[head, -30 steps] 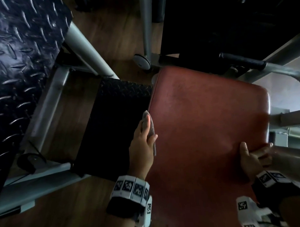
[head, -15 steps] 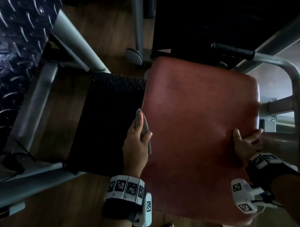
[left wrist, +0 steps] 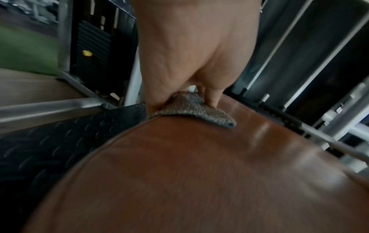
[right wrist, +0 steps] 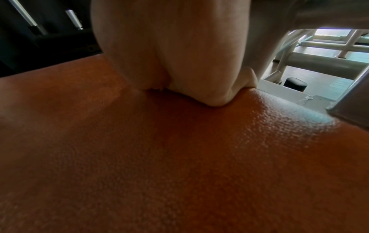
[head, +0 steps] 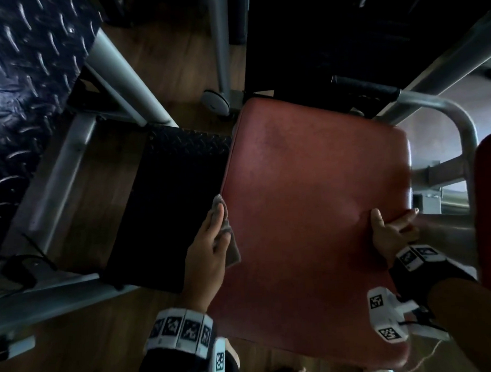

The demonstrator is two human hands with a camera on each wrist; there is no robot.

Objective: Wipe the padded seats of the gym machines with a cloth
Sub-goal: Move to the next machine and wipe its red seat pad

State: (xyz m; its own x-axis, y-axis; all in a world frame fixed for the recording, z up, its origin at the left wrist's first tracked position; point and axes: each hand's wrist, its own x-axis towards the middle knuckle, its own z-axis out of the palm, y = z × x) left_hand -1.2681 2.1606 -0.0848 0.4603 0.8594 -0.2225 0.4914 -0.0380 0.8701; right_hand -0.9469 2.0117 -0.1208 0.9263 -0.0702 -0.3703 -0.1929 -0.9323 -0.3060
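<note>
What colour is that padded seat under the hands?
Reddish-brown padded seat, with a fine pebbled grain; clearest in the right wrist view.

The red-brown padded seat (head: 309,211) is finely grained, faintly glossy leatherette, the grey cloth (left wrist: 197,110) a coarse knit, the black step plate (head: 169,202) to its left matt with raised tread, the grey frame tubes (head: 118,76) dull metal, and the brown floor (head: 172,49) wood-grained.
</note>
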